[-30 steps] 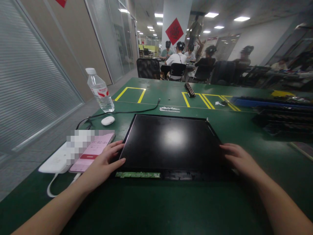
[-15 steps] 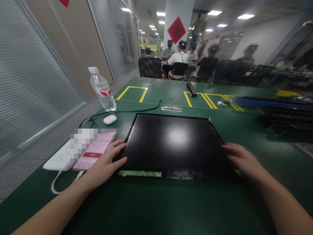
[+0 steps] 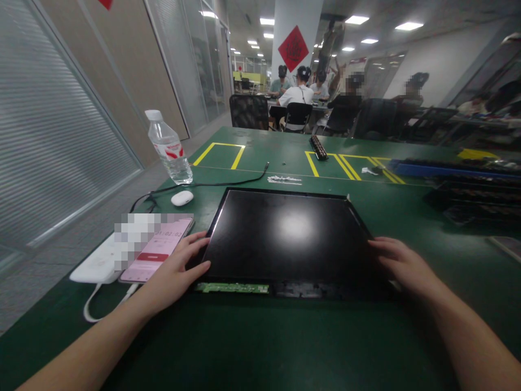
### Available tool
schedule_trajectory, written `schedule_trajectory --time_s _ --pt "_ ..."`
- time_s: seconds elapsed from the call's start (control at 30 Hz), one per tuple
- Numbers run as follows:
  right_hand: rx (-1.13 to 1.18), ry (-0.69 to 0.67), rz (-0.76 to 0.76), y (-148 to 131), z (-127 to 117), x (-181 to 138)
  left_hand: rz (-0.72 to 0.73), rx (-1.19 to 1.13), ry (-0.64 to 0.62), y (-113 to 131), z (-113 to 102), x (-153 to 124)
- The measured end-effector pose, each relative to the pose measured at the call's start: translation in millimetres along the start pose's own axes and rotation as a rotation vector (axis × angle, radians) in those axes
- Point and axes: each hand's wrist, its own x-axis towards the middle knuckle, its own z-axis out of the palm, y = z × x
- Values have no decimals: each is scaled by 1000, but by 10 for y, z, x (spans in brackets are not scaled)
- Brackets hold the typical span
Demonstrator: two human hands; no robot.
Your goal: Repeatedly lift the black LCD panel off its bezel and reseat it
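A black display panel lies flat on the green table, screen side up, with a bright reflection in its middle. Along its near edge, on the left, runs a narrow green circuit board. My left hand holds the panel's left edge, the thumb at the front corner and the fingers further back along the side. At the right edge, my right hand grips the frame with its fingertips; its lower fingers are partly hidden in shadow. The phone lies just left of my left hand.
A white power bank with a cable sits left of the phone. Behind them are a white earbud case, a water bottle and a black cable. Dark stacked parts lie at the right. People sit at tables further back.
The camera view has shifted very slightly. Both hands stay at the panel's side edges, and the panel has not visibly moved on the table.
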Motion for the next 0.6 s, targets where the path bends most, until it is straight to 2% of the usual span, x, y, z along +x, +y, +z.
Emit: schedule_trajectory --time_s 0.37,0.6 --pt "8 27 2 1 21 -15 -16 48 -27 68 -8 -27" --pt "-69 37 -13 26 38 -10 97 60 -20 14 -15 -39"
